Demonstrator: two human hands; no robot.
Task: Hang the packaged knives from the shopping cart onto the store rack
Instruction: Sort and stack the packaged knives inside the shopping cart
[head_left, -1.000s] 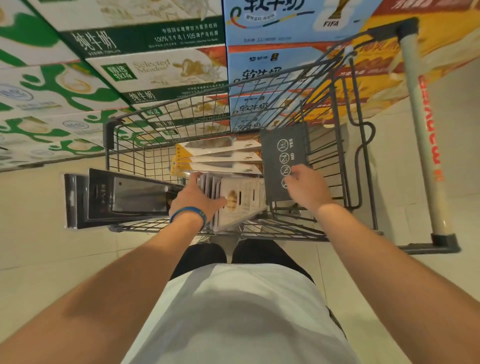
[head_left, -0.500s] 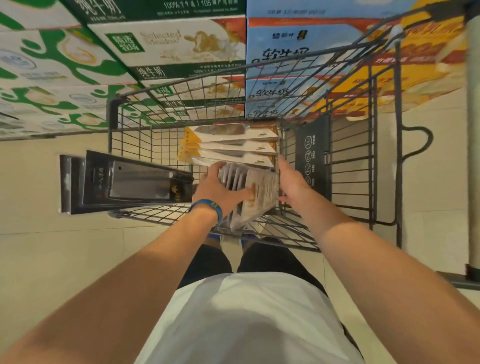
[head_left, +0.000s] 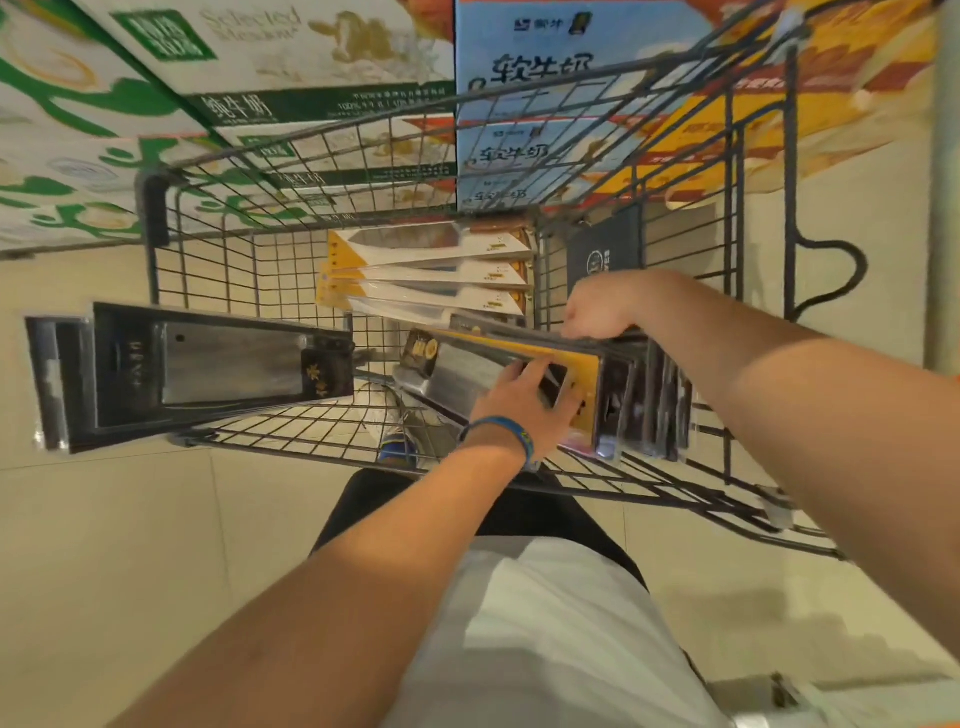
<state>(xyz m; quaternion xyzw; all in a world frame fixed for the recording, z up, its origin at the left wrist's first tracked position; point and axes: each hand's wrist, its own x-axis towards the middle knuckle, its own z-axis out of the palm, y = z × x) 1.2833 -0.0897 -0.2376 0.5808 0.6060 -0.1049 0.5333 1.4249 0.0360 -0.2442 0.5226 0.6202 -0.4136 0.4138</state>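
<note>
Both hands reach into the shopping cart (head_left: 737, 208), on a bundle of packaged knives (head_left: 654, 405) right of centre.

The wire cart fills the upper half of the frame, with stacked milk cartons (head_left: 291, 62) behind it along the top. Black cleaver packs (head_left: 208, 369) jut out at its left side. White-and-yellow knife packs (head_left: 431, 270) lie flat at centre. The bundle stands on edge in the cart, fronted by a yellow-edged pack (head_left: 488, 364). The left arm rises from lower left, and the left hand (head_left: 524, 400) lies on that pack's face with fingers spread and fairly straight. The right arm enters from the right edge with the wrist bent down. The right hand (head_left: 597, 309) is curled over the bundle's top edge and seems to grip it, though its fingertips are hidden. A blue wristband (head_left: 506, 431) circles the left wrist.
</note>
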